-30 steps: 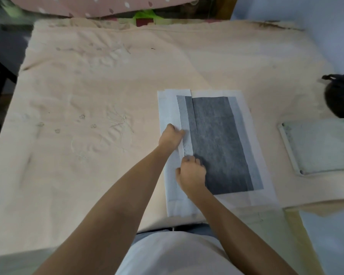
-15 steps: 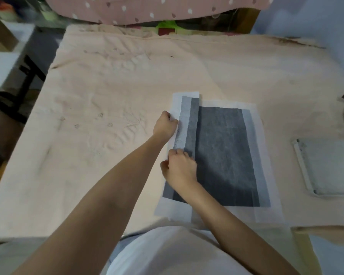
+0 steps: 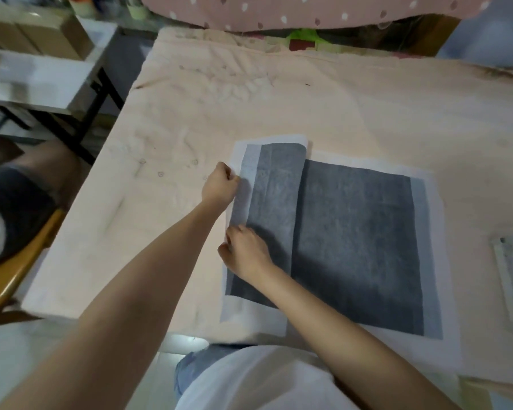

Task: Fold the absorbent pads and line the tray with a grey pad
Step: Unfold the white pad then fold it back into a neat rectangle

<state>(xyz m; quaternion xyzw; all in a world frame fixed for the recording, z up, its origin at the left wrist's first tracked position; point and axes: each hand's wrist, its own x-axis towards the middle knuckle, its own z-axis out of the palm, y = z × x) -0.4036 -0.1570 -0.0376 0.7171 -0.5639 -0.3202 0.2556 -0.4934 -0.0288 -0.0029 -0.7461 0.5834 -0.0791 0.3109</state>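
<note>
A grey absorbent pad (image 3: 359, 238) with a white border lies flat on the cloth-covered table (image 3: 279, 108). Its left part is a raised flap (image 3: 274, 202), curling up from the rest of the pad. My left hand (image 3: 219, 187) pinches the flap's white left edge near the far end. My right hand (image 3: 245, 253) grips the same edge nearer to me. A pale tray (image 3: 510, 279) shows at the right frame edge, partly cut off.
A white side table (image 3: 42, 81) with black legs stands to the left, beyond the table edge. A yellow chair seat (image 3: 15, 276) with something dark on it is at the near left. Pink dotted fabric (image 3: 308, 10) hangs at the back.
Both hands have drawn the pad's left edge outward to the left, so a wider grey flap shows. The view has swung left, pushing the tray to the right edge.
</note>
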